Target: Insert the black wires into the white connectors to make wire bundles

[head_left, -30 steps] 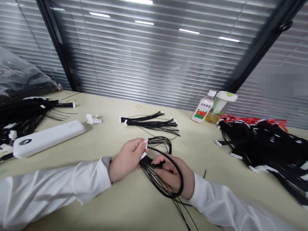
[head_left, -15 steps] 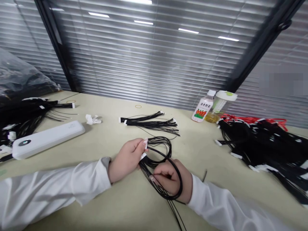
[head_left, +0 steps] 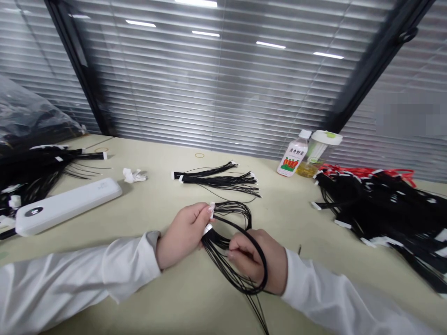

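Right hand (head_left: 258, 260) shifted slightly away from left hand (head_left: 183, 235)

Since the earlier frame, the right hand had moved slightly toward 3 o'clock; the left hand had held nearly the same position. The wire bundle (head_left: 211, 246) lay between them, over the counter (head_left: 157, 304).

The left hand pinched white connectors (head_left: 207, 229) between thumb and fingers, presumably to keep the ends together. The right hand was curled, thumb and forefinger drawn close among the wires; whether they gripped a strand could not be told. A thick cable (head_left: 264, 267) bowed across the right hand, probably through its own stiffness.

Two harnesses (head_left: 223, 179) lay at 12 o'clock, apparently set beyond the working area. A drink bottle (head_left: 292, 156) stood at 1 o'clock, likely clear of the wires.
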Demonstrator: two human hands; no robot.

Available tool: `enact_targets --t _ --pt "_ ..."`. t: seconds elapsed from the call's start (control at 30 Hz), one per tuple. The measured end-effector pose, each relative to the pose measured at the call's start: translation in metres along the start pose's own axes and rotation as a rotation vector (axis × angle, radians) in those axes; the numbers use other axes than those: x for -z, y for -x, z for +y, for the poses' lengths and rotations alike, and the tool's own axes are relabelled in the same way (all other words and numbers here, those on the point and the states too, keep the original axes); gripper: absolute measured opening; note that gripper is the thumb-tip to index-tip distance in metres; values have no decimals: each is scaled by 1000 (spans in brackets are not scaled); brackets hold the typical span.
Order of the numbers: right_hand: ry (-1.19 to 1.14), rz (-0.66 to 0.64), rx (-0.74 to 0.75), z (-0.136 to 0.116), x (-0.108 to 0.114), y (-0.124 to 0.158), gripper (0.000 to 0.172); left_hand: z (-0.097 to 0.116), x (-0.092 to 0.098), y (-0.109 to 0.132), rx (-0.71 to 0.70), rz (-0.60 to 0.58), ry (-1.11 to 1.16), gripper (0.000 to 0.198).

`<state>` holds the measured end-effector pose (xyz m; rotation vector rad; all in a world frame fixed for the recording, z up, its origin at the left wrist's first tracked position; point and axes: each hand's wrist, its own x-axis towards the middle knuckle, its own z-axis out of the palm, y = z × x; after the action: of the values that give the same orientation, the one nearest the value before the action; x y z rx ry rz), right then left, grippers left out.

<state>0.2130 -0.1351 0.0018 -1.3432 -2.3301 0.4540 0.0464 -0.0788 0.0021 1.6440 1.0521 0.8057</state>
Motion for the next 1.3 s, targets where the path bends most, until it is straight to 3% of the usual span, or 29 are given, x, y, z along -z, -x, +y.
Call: enact_targets --t 0.1,0.2,0.3,0.4,0.5,0.57,0.63,0.77,0.87,0.93,1.07,1.3 --pt "449 40 124 0 13 3 14 0 0 -1 4 2 15 38" --pt "735 119 93 -2 30 4 14 0 -1 -2 34 4 34 39" --pt "862 341 34 -1 51 5 14 1 0 -3 82 18 34 39" --pt "625 595 63 0 70 5 17 2 0 -3 94 15 36 40" --pt "12 795 89 -2 82 4 30 1 0 -2 93 -3 47 40" --pt "-372 890 65 -6 85 4 26 1 0 -1 95 -10 45 40" --pt "-603 868 53 -8 82 3 27 2 0 -1 94 -15 39 40" --pt "-717 603 -42 -3 56 -1 46 1 -1 -1 85 -71 44 39" --pt "-703 471 -200 6 29 -4 15 -1 0 0 45 -142 7 39" --pt "-546 383 -250 10 14 -5 14 -2 0 1 22 -168 -39 38" --pt "-295 370 -250 9 0 -4 19 -1 2 0 -35 -196 -112 37" --pt "-224 332 -257 4 -3 -7 28 2 2 -1 -148 -183 -231 34"
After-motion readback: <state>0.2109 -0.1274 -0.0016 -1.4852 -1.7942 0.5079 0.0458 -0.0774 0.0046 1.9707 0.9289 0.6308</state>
